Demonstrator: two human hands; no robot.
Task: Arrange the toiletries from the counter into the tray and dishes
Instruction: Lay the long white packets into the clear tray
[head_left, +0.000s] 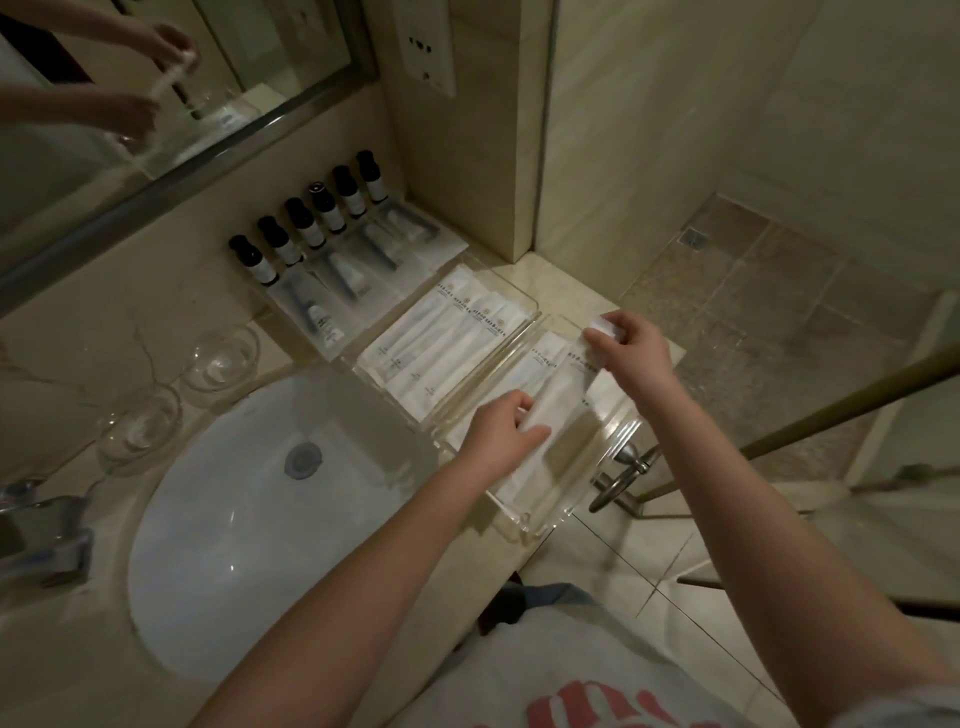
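Note:
Both hands hold one long white toiletry packet (563, 387) above the near clear tray (618, 441). My left hand (501, 428) grips its near end and my right hand (631, 345) pinches its far end. More white packets (535, 364) lie in that tray. A second clear tray (524, 304) further back holds a row of several white packets (447, 343). Behind it, several dark-capped small bottles (311, 226) stand in a row on a flat clear tray (447, 239) with clear-wrapped tubes (345, 273). Two glass dishes (221, 358) (137, 428) sit left of the trays.
A white sink basin (249, 525) fills the counter's near left, with a chrome tap (44, 525) at its left. A mirror (156, 78) hangs behind the counter. The counter edge drops to a tiled floor (753, 322) on the right, beside a towel ring (621, 478).

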